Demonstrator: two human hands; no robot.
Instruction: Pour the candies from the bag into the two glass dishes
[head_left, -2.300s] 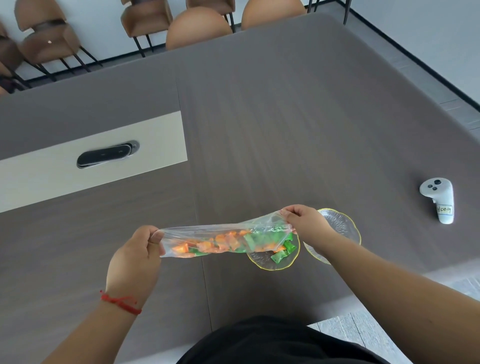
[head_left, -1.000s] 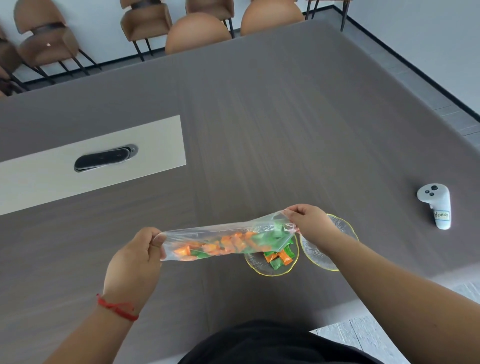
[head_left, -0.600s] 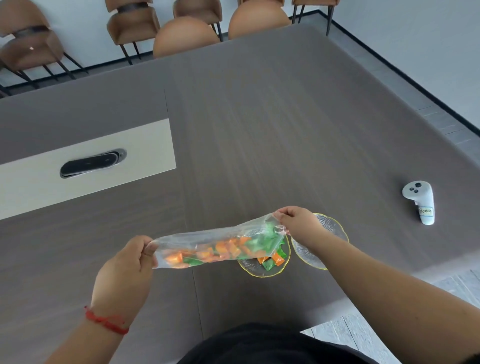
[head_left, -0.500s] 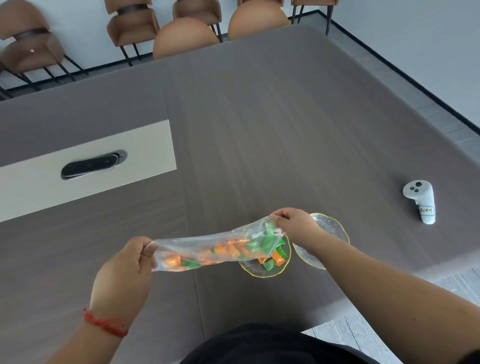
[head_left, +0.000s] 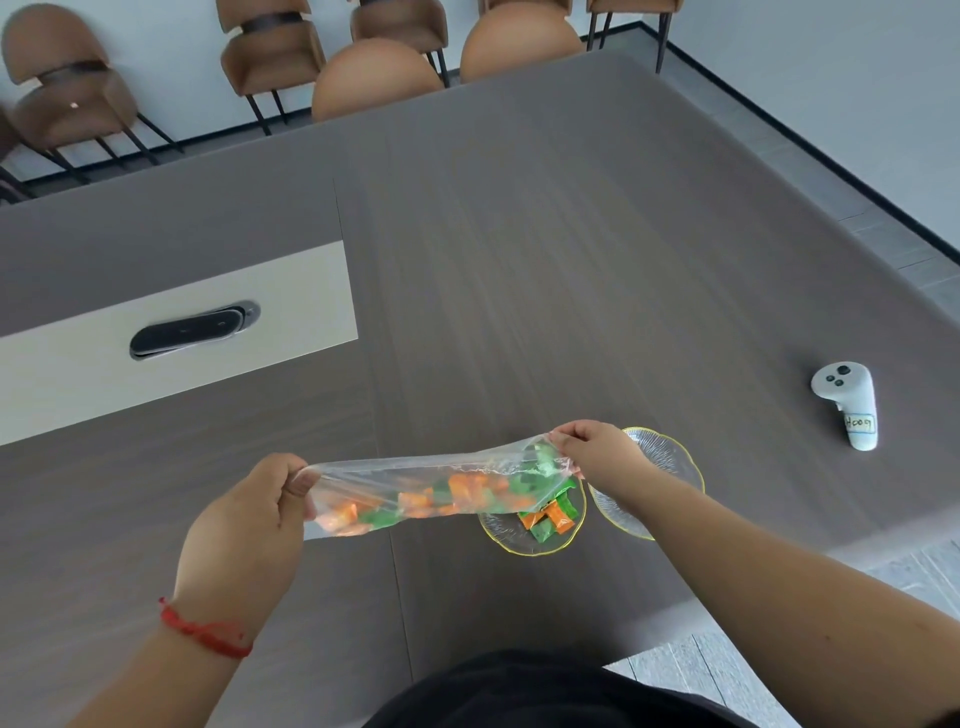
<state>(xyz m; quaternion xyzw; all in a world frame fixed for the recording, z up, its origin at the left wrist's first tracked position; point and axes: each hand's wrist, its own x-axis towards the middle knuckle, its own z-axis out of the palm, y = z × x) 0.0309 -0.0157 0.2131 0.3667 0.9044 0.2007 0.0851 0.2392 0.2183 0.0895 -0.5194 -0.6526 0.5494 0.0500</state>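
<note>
A clear plastic bag (head_left: 415, 480) with orange and green wrapped candies (head_left: 457, 493) is stretched sideways above the table. My left hand (head_left: 249, 519) pinches its left end and my right hand (head_left: 597, 454) pinches its right end. Below the bag's right end sits a gold-rimmed glass dish (head_left: 498, 532) holding a few orange and green candies (head_left: 550, 514). A second gold-rimmed glass dish (head_left: 670, 457) lies just right of it, partly under my right wrist, with no candy visible in it.
A white handheld controller (head_left: 849, 402) with a label lies on the grey table (head_left: 571, 260) to the right. A pale panel with a dark socket cover (head_left: 192, 330) is at the left. Brown chairs (head_left: 374, 73) stand beyond the far edge. The table's near edge runs close to the dishes.
More candies have dropped from the bag's right end into the left dish. Both hands keep the bag stretched in nearly the same place; the view shifted slightly.
</note>
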